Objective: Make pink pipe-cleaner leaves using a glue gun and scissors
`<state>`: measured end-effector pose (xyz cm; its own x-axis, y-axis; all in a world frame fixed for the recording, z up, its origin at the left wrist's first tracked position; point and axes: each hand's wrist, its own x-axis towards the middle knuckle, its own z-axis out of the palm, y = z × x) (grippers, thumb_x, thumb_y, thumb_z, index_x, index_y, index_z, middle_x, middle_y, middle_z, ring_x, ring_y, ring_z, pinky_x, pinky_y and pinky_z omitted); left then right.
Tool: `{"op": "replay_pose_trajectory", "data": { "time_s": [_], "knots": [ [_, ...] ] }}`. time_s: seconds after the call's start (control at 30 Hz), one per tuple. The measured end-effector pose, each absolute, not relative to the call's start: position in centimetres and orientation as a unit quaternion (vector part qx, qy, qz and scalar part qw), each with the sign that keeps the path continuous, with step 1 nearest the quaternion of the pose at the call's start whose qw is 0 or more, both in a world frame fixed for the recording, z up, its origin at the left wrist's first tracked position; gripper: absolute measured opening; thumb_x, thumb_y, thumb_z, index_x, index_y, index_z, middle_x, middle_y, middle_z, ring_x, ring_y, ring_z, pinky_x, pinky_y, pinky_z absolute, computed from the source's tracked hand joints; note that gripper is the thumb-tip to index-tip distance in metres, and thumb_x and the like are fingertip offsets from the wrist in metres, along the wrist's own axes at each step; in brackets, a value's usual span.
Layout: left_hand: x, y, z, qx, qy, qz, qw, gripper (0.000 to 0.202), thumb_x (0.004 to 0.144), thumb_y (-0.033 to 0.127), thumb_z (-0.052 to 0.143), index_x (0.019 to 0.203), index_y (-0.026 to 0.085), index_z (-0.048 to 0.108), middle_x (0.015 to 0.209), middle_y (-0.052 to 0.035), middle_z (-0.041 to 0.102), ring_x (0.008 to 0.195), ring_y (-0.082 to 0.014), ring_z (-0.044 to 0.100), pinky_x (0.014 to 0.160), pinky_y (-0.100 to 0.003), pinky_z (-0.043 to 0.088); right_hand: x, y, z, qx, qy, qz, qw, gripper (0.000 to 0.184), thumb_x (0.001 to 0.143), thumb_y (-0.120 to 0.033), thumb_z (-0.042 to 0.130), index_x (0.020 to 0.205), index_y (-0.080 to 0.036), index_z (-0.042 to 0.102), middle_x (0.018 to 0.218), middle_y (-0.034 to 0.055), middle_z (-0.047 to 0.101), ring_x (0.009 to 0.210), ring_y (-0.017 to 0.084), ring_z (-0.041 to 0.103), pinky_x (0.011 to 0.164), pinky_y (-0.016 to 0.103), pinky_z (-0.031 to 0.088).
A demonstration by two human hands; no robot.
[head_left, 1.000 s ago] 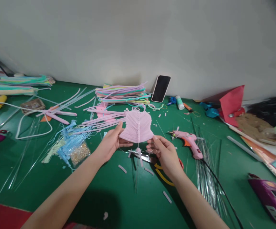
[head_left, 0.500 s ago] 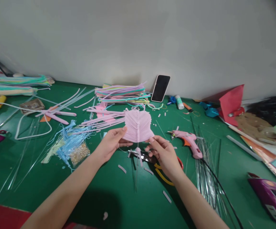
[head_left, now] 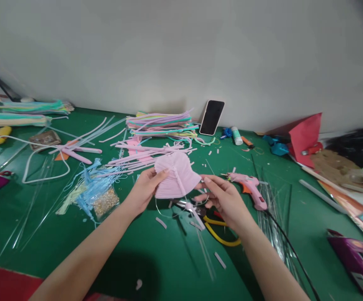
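My left hand [head_left: 146,188] grips the left side of a pale pink, leaf-shaped piece [head_left: 177,173] made of pipe cleaners laid in ribs along a middle spine. The piece tilts, its stem end pointing down to the right. Below it hang a pink knotted bit [head_left: 195,215] and clear thin strips. A thin string [head_left: 165,214] loops beneath the piece to my right hand [head_left: 223,196]. That hand's thumb and forefinger pinch by the piece's right corner, seemingly on the string; other fingers are partly spread. Scissors [head_left: 222,240] with yellow-and-red handles lie underneath, partly hidden.
A pink glue gun [head_left: 250,188] lies right of my hand, its black cord running forward. Pink pipe cleaners [head_left: 137,161], blue tassels [head_left: 92,184] and a bag of gold beads [head_left: 105,202] lie left. A phone [head_left: 212,118] leans on the wall. Pink scraps [head_left: 220,260] dot the green table.
The leaf-shaped piece has tilted and moved slightly left and down with my left hand. My right hand has shifted right, away from its lower corner, and the stem has swung right.
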<state>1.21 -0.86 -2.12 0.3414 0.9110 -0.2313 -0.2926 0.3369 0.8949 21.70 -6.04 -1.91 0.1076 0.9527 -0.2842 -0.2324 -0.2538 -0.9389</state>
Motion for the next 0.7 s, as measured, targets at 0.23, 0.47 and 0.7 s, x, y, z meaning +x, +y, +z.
{"op": "replay_pose_trajectory", "data": {
  "time_s": [0.23, 0.47, 0.7],
  "knots": [
    [1.3, -1.5, -1.9, 0.480, 0.426, 0.307, 0.703, 0.030, 0.069, 0.035, 0.077, 0.091, 0.015, 0.073, 0.089, -0.0060, 0.075, 0.078, -0.0191, 0.066, 0.068, -0.026, 0.049, 21.4, -5.3, -2.6, -0.555, -0.417, 0.529, 0.488, 0.037, 0.073, -0.052, 0.068, 0.089, -0.019, 0.072, 0.084, 0.0050, 0.072, 0.073, 0.016, 0.064, 0.058, 0.023, 0.049],
    [2.0, -2.0, -2.4, 0.494, 0.443, 0.285, 0.692, 0.029, 0.065, 0.030, 0.079, 0.090, 0.016, 0.073, 0.087, -0.0047, 0.075, 0.076, -0.0200, 0.066, 0.066, -0.027, 0.049, 19.8, -5.7, -3.2, -0.537, -0.435, 0.553, 0.465, 0.034, 0.068, -0.049, 0.073, 0.074, -0.016, 0.068, 0.066, -0.0001, 0.063, 0.059, 0.014, 0.053, 0.054, 0.025, 0.041],
    [2.3, -2.2, -2.3, 0.491, 0.432, 0.347, 0.672, 0.026, 0.065, 0.033, 0.079, 0.085, 0.017, 0.075, 0.080, -0.0031, 0.074, 0.073, -0.0206, 0.066, 0.065, -0.028, 0.050, 20.0, -5.9, -2.6, -0.518, -0.425, 0.568, 0.478, 0.031, 0.074, -0.046, 0.070, 0.067, -0.017, 0.063, 0.056, -0.0057, 0.044, 0.049, 0.007, 0.032, 0.044, 0.021, 0.024]
  ]
}}
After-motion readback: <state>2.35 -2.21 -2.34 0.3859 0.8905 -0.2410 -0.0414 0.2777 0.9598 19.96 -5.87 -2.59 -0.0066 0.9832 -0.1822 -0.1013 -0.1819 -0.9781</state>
